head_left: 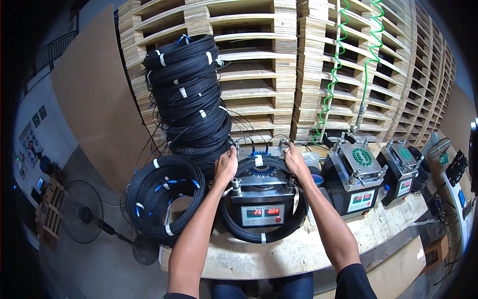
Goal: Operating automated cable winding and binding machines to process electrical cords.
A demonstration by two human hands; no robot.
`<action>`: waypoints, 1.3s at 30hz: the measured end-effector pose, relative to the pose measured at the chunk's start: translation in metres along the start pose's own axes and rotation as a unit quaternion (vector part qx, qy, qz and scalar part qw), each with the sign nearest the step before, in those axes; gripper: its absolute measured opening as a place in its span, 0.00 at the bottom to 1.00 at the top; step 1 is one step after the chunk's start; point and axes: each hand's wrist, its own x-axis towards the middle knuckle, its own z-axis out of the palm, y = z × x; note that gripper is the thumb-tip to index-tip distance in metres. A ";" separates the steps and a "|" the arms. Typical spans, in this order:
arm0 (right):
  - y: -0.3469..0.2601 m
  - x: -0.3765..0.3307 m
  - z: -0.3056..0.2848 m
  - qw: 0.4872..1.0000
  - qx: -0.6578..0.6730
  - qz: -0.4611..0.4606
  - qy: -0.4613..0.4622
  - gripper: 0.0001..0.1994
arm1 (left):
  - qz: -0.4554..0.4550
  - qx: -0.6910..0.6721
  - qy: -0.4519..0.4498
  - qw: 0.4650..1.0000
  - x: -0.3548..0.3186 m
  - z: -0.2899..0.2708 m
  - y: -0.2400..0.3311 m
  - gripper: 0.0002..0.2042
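Black cable coil (264,234), round, glossy, hands (226,164) gripping

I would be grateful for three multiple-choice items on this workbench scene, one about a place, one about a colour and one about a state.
1. Where does the tall stack of black cable coils stand?
A. behind the loose coil, at the bench's left end
B. on the floor by the fan
C. on the far right machine

2. What colour are the curly hoses hanging before the wooden pallets?
A. red
B. green
C. yellow

3. How are the two hands placed?
A. both resting flat on the wooden bench
B. one holding the fan
C. both at the rear of the coil around the middle machine

Answers: 1 A, the stack rises behind the loose coil. 2 B, both spirals are bright green. 3 C, the left hand and right hand grip the black coil on either side of the machine.
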 end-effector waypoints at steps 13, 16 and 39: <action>0.015 0.025 0.007 0.998 -0.032 -0.043 -0.017 0.26 | -0.031 -0.067 -0.061 0.995 0.031 0.014 -0.003 0.28; 0.002 0.019 0.018 0.995 -0.078 0.029 0.057 0.24 | -0.050 -0.061 -0.054 0.995 0.042 0.025 -0.007 0.30; 0.013 0.027 0.017 0.996 -0.083 0.016 0.037 0.29 | -0.019 -0.102 -0.073 0.992 0.041 0.029 -0.008 0.35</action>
